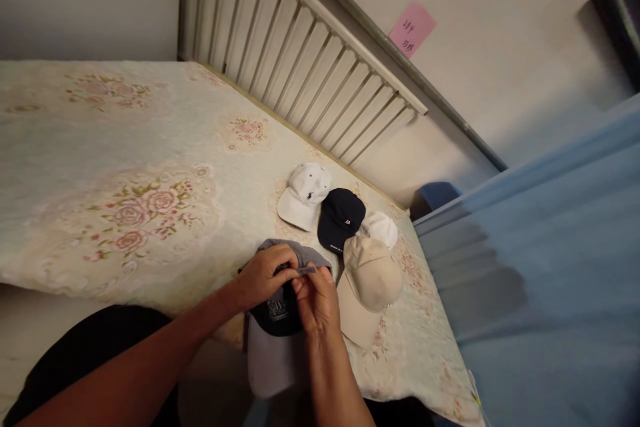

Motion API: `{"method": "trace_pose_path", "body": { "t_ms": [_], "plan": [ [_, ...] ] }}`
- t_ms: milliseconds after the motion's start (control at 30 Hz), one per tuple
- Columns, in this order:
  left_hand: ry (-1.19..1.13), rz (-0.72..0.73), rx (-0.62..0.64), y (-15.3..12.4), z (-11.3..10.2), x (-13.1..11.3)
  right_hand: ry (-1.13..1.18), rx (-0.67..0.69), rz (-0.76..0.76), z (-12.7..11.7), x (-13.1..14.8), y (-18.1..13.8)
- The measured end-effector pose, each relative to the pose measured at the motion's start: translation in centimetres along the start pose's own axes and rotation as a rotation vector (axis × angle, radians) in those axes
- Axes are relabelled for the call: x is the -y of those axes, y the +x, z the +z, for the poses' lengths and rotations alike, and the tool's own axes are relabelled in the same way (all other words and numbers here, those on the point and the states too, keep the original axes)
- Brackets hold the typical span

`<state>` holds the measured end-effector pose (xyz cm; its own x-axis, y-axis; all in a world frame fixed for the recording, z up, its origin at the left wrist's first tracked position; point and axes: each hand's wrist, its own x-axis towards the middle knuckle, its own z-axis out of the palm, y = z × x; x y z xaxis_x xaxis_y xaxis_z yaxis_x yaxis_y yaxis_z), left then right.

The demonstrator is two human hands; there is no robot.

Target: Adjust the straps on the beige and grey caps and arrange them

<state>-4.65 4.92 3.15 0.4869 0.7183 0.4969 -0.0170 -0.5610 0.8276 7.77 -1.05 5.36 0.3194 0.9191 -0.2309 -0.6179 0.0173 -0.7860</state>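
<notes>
Both my hands are closed on the back strap of a grey baseball cap (273, 364), whose brim points toward me and whose dark inside shows. My left hand (267, 272) pinches the strap from the left, fingers bent over it. From the right, my right hand (317, 297) grips the same strap, the fingertips of both hands close together. Beyond the cap lie a white cap (304, 194) with a small dark emblem and a navy cap (342, 217). A beige cap (371, 280) sits right of my right hand, partly covering another white cap (383, 228).
The caps rest on a flower-patterned bed cover (200, 147). A white radiator (300, 47) runs along the wall behind, with a pink note (413, 30) above it. Blue curtains (540, 267) hang on the right. A blue object (440, 196) stands by the bed's far corner.
</notes>
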Motion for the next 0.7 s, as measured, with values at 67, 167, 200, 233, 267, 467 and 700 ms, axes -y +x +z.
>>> {"method": "trace_pose_path", "body": {
  "t_ms": [67,167,200,233,267,467,700],
  "plan": [
    [-0.146,-0.119,0.011,0.11,0.03,0.08,-0.016,-0.003,0.004,0.01,0.08,-0.04],
    [-0.43,-0.301,0.065,0.26,0.11,0.37,-0.026,-0.029,0.013,0.06,0.21,-0.08],
    [-0.5,-0.339,0.084,0.29,0.14,0.5,-0.028,-0.038,0.016,0.08,0.24,-0.1],
    [-0.549,-0.365,0.098,0.3,0.17,0.62,-0.032,-0.045,0.018,0.1,0.25,-0.12],
    [-0.577,-0.383,0.105,0.3,0.2,0.73,-0.038,-0.049,0.02,0.11,0.26,-0.14],
    [-0.606,-0.414,0.101,0.23,0.1,0.43,-0.061,-0.064,0.027,0.22,0.26,-0.24],
    [-0.658,-0.468,0.071,0.14,0.06,0.32,-0.082,-0.074,0.011,0.49,0.44,-0.24]
  ]
}}
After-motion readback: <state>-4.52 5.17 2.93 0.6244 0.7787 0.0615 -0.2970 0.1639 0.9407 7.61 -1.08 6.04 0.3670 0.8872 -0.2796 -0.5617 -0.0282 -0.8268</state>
